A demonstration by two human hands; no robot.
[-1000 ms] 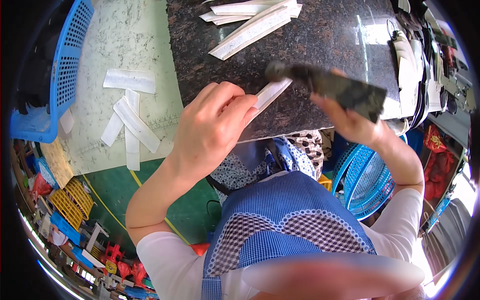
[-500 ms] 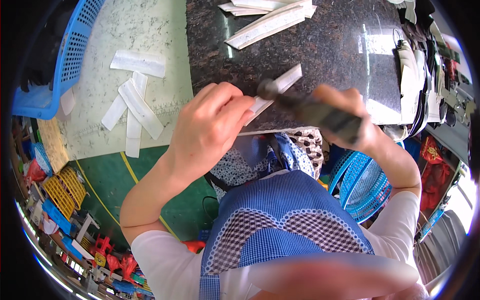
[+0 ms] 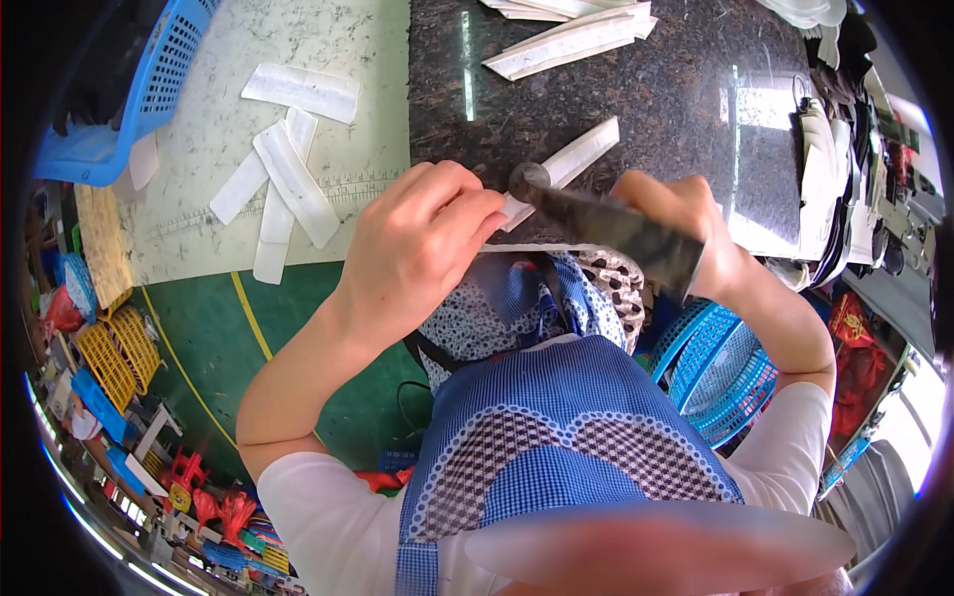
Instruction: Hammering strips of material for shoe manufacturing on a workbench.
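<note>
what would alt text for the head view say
Seen from above, a person's left hand pins a white strip on a dark stone slab while the right hand holds a dark tool on it. More strips lie left.

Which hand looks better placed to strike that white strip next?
Probably the right hand: it grips the dark hammer-like tool, whose head hangs over the near end of the white strip on the dark stone slab. The left hand is busy pinning that end down.
</note>
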